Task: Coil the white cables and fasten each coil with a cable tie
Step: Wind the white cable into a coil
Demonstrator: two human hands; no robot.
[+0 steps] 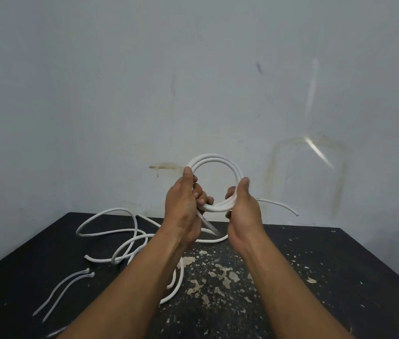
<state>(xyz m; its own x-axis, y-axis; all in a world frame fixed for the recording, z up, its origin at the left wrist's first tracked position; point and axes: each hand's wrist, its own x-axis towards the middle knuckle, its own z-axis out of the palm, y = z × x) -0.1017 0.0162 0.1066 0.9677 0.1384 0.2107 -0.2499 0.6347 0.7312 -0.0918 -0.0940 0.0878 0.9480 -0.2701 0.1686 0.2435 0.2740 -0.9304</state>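
Two cable ties [84, 272] lie left on the black table [316, 277], loose white cables [79, 232] beside them. The left hand [183, 211] grips a raised coil [214, 158], seemingly three turns; the right hand [242, 211] clasps its other side

Person, only arms in view. Left grip [183, 206] and right grip [242, 211] are bare hands, ungloved, thumbnails showing but too blurred for detail. Left forearm [144, 277] and right forearm [279, 277] are bare skin along their whole visible length, uncovered down to the frame's bottom edge.
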